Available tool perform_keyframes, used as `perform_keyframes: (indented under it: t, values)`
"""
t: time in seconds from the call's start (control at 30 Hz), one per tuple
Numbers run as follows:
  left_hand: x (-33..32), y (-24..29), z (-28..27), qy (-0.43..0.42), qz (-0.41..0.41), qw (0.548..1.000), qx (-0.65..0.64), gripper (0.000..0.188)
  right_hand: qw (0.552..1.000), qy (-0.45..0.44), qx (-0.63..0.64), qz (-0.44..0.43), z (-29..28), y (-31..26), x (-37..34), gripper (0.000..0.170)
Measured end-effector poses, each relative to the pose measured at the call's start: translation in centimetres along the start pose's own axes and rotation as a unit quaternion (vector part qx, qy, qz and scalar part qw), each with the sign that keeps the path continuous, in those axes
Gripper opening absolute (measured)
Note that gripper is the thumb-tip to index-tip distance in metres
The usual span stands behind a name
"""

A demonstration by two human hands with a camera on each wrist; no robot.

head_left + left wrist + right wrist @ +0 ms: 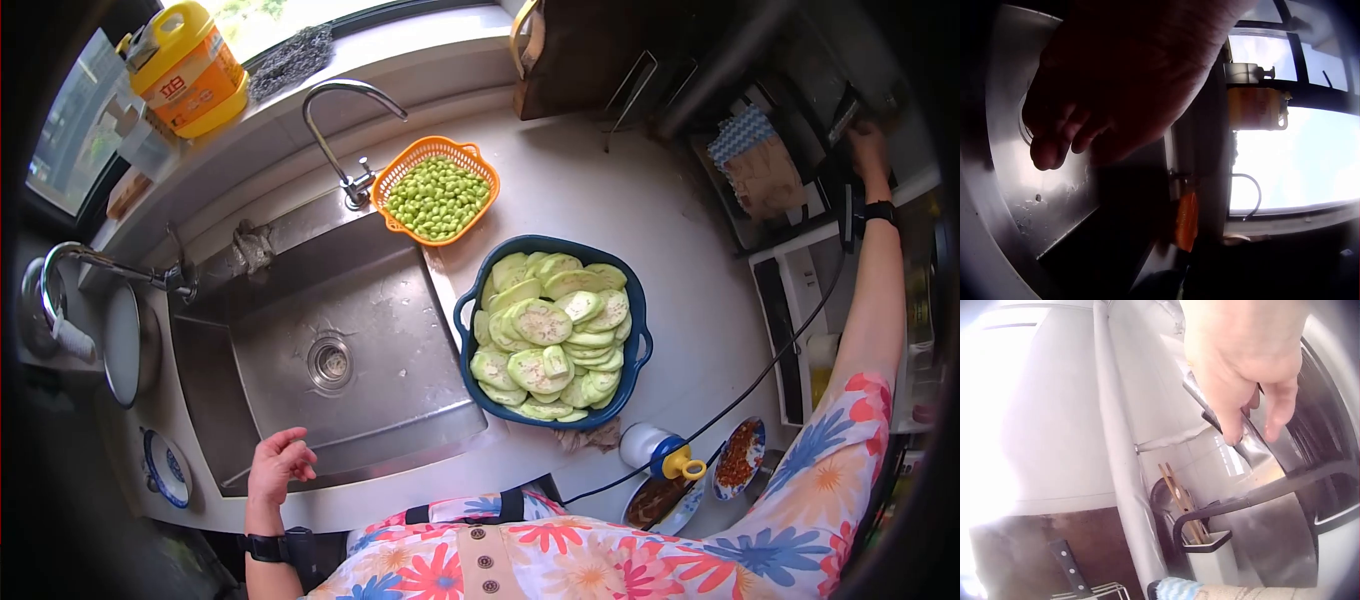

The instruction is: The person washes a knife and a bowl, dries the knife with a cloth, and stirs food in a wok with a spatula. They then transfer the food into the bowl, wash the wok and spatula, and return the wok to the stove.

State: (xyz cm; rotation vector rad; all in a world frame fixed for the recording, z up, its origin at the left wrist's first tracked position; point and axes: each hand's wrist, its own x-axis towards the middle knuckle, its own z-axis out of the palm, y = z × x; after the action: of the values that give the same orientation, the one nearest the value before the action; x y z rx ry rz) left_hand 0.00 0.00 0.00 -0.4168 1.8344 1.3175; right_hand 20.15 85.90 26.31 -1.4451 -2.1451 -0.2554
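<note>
In the head view my left hand (pixel 277 465) hovers by the front edge of the steel sink (pixel 270 310), its fingers loosely bent around nothing. Far to the right, my right hand (pixel 870 155) reaches toward the rack area. The right wrist view shows its thumb and fingers pinching a flat, shiny metal piece (pixel 1252 449); I cannot tell what kind of utensil it is. Between the hands stands a dark blue basin (pixel 645 348) heaped with pale green vegetable slices (pixel 545 325). Behind it is an orange basket (pixel 440 241) full of green beans (pixel 437 198).
A curved faucet (pixel 350 185) rises behind the sink. A yellow jug (pixel 200 80) stands on the sill. A black cable (pixel 765 375) crosses the counter's right side, near a white bottle (pixel 642 445) and small dishes. Wooden chopsticks (pixel 1182 503) stand in a white holder (pixel 1213 565).
</note>
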Motion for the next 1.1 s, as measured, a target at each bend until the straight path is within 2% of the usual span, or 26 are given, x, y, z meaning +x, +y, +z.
perform_keyframes:
  t: [0.07,0.1,0.13,0.2,0.27,0.3,0.37,0.43,0.47,0.53,0.6,0.63,0.67,0.73,0.77,0.8,0.9,0.93,1.0,1.07,1.1]
  values:
    - [-0.4,-0.5,-1.6,0.014,0.019,0.999,-0.044,0.029,0.997,-0.042,0.055,0.039,0.1,1.3,1.4,0.045]
    - [1.2,-1.3,-3.3,0.023,0.054,0.996,-0.071,0.028,0.996,-0.018,0.082,0.022,-1.6,2.3,3.0,0.046]
    - [0.6,-2.0,-4.9,0.035,0.059,0.994,-0.087,0.027,0.997,0.000,0.073,-0.003,-2.5,1.9,2.8,0.040]
    - [-0.7,-3.2,-7.9,0.073,0.059,0.987,-0.128,0.027,1.000,-0.006,0.018,-0.011,-5.8,0.0,1.0,0.039]
    - [-1.1,-5.2,-10.5,0.078,0.057,0.983,-0.155,0.028,0.996,0.004,0.066,-0.055,-9.9,-2.2,-1.5,0.036]
    - [-1.4,-6.1,-11.7,0.115,0.058,0.970,-0.207,0.029,0.992,0.006,0.105,-0.072,-12.1,-3.7,-3.2,0.035]
    - [-0.8,-9.2,-15.3,0.163,0.064,0.940,-0.294,0.031,0.978,0.007,0.185,-0.099,-17.2,-7.7,-8.1,0.033]
    - [0.1,-12.8,-18.9,0.199,0.103,0.902,-0.369,0.035,0.962,0.009,0.249,-0.113,-22.3,-12.5,-14.6,0.032]
    - [0.4,-14.5,-21.0,0.184,0.118,0.888,-0.405,0.038,0.958,0.014,0.260,-0.121,-25.0,-14.5,-18.0,0.032]
    - [0.9,-17.9,-25.6,0.125,0.143,0.878,-0.440,0.041,0.948,0.018,0.251,-0.193,-28.4,-15.4,-21.4,0.032]
    - [0.0,-18.2,-26.8,0.249,0.116,0.847,-0.456,0.045,0.947,0.012,0.239,-0.215,-31.7,-17.2,-27.0,0.029]
    - [0.8,-19.7,-29.1,0.245,0.118,0.845,-0.460,0.048,0.947,0.003,0.231,-0.222,-32.6,-17.6,-29.7,0.027]
    - [2.0,-22.3,-33.2,0.205,0.122,0.852,-0.466,0.043,0.947,-0.006,0.227,-0.229,-33.4,-18.3,-32.5,0.026]
    - [-2.4,-16.0,-26.3,0.237,0.174,0.829,-0.475,0.038,0.947,-0.030,0.219,-0.235,-34.4,-18.6,-37.9,0.023]
    - [-1.4,-17.5,-29.0,0.178,0.194,0.863,-0.431,0.037,0.948,-0.043,0.210,-0.234,-34.4,-18.3,-40.7,0.022]
    - [-0.8,-17.4,-29.6,0.167,0.190,0.869,-0.425,0.037,0.950,-0.061,0.199,-0.232,-34.3,-17.9,-43.5,0.022]
    - [-0.7,-17.1,-30.8,0.192,0.165,0.892,-0.373,0.032,0.953,-0.140,0.162,-0.215,-32.9,-14.7,-50.6,0.020]
    - [-1.1,-16.7,-30.4,0.193,0.179,0.883,-0.389,0.031,0.950,-0.171,0.161,-0.207,-31.9,-13.5,-52.9,0.021]
    - [-1.5,-15.6,-29.9,0.192,0.211,0.861,-0.422,0.029,0.943,-0.192,0.267,-0.055,-29.9,-13.0,-58.7,0.014]
    - [1.2,-18.1,-34.0,0.172,0.214,0.869,-0.411,0.032,0.929,-0.252,0.256,0.086,-28.3,-9.5,-62.7,0.015]
    - [2.8,-19.7,-36.4,0.161,0.218,0.874,-0.403,0.036,0.927,-0.273,0.225,0.126,-27.0,-6.9,-64.5,0.016]
